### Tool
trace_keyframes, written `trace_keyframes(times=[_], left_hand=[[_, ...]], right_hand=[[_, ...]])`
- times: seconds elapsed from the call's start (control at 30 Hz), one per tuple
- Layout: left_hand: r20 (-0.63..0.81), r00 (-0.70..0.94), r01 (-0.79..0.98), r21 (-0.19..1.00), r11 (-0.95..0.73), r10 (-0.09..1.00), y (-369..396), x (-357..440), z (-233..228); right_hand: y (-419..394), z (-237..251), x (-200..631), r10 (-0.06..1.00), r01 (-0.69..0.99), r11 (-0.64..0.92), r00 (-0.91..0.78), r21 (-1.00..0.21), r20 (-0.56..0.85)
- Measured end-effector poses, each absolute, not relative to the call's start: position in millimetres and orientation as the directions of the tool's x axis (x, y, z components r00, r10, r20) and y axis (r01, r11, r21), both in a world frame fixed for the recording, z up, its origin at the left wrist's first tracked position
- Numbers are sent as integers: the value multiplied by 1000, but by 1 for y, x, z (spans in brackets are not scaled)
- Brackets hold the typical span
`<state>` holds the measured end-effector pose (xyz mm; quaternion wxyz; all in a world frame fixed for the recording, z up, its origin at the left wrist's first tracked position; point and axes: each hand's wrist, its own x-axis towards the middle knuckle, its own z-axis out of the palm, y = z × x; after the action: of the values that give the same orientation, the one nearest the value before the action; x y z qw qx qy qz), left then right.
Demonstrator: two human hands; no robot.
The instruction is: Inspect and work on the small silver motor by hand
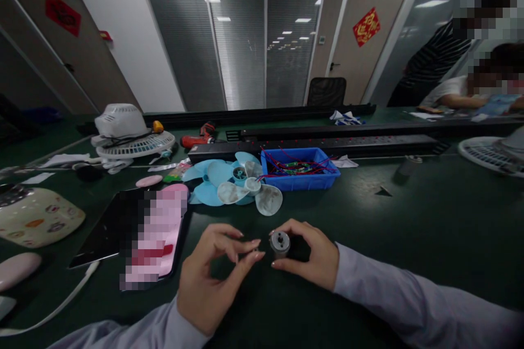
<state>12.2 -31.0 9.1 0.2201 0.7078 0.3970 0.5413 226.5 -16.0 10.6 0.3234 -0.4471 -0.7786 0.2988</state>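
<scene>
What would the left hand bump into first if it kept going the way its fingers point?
Probably the small metal motor held in the right hand: the left hand has its fingertips aimed at it, nearly touching.

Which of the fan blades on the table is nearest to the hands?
The translucent whitish fan blade, lying in front of the light blue ones. It is closest to the right hand, which holds a small metal motor.

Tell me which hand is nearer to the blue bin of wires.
Right. The right hand, holding a small metal motor, sits just in front of the blue bin, slightly to its left. The left hand is farther left and nearer the camera.
</scene>
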Motion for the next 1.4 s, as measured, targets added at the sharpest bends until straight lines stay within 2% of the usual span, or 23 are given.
trace_keyframes(times=[0.1, 0.17, 0.23, 0.3, 0.37, 0.43, 0.5, 0.8, 0.9, 1.2, 1.4], left_hand=[[414, 284, 407, 765, -500, 865, -38, -16, 2], [322, 347, 423, 784, -454, 881, -40, -26, -1], [294, 358, 418, 798, -434, 886, -40, -25, -2], [337, 320, 417, 789, -451, 885, -39, -17, 1], [451, 244, 430, 743, -513, 858, -36, -3, 5], [590, 179, 432, 672, -601, 788, -31, 14, 10], [662, 138, 398, 644, -654, 736, -25, 30, 12], [584, 90, 184, 786, -590, 807, -15, 53, 7], [582, 64, 132, 801, -585, 811, -17, 53, 6], [571, 173, 235, 768, -596, 803, -16, 51, 7], [524, 260, 235, 780, -580, 811, -17, 50, 12]], right_hand=[[-16, 10, 226, 891, 507, 424, -381, -751, 246], [-15, 9, 226, 892, 507, 425, -376, -750, 252], [-15, 9, 225, 893, 506, 424, -371, -751, 254], [-15, 8, 225, 893, 505, 423, -370, -752, 254], [-15, 8, 225, 892, 505, 428, -372, -749, 258], [-15, 7, 225, 887, 503, 437, -376, -746, 267], [-14, 7, 226, 881, 504, 451, -383, -737, 277], [-14, 7, 227, 878, 528, 457, -395, -715, 269], [-14, 6, 226, 885, 530, 448, -374, -720, 276], [-13, 6, 226, 869, 493, 471, -400, -732, 290], [-13, 7, 226, 868, 504, 474, -404, -722, 289]])
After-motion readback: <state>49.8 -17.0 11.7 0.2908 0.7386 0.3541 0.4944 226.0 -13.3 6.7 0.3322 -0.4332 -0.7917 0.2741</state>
